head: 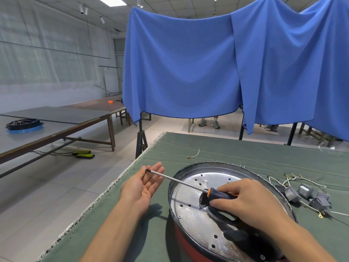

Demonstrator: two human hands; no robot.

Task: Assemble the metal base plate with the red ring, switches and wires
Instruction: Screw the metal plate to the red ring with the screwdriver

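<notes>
The right hand [249, 203] grips a screwdriver [188, 183] by its handle over the metal plate [190, 214], which sits in a red ring [186, 244]. The left hand [143, 186] lies flat, palm up; the tip seems to touch its fingers. Switches [302, 195] lie right of the plate.

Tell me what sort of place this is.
Probably a workshop or training room: long bare worktables, a green cloth-covered bench with switches and wires, and blue cloth screens on stands.
</notes>
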